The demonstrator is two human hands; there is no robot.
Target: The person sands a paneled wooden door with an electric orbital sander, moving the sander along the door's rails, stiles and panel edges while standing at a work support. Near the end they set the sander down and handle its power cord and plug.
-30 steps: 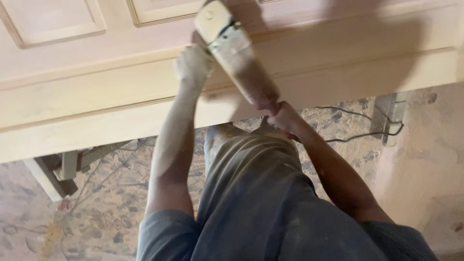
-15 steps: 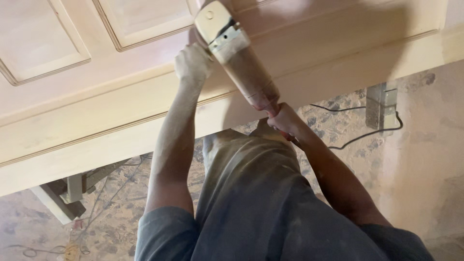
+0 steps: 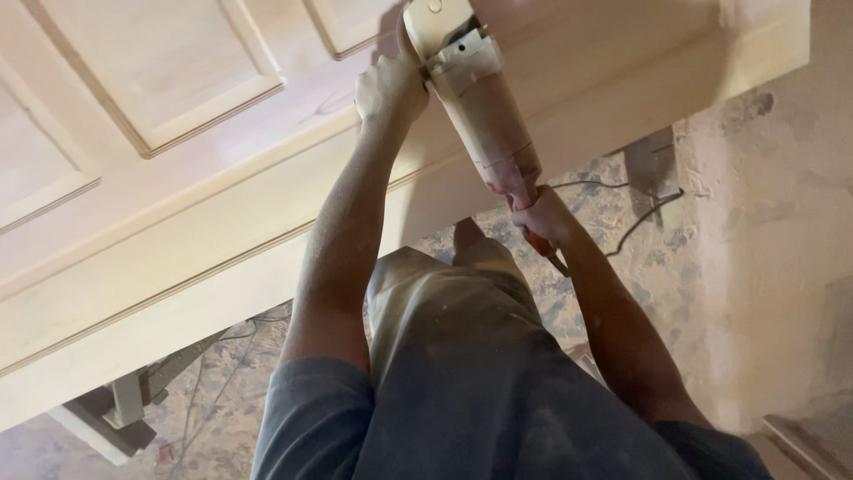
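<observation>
My left hand point(image 3: 388, 89) grips the front of the dusty power sander point(image 3: 475, 102); my right hand point(image 3: 539, 218) is closed round its rear handle; the tool rests on the far panelled wooden door point(image 3: 178, 178); its cable point(image 3: 622, 209) trails right.

Dusty grey short-sleeved shirt point(image 3: 498, 418), bare forearms, grey trousers.
</observation>
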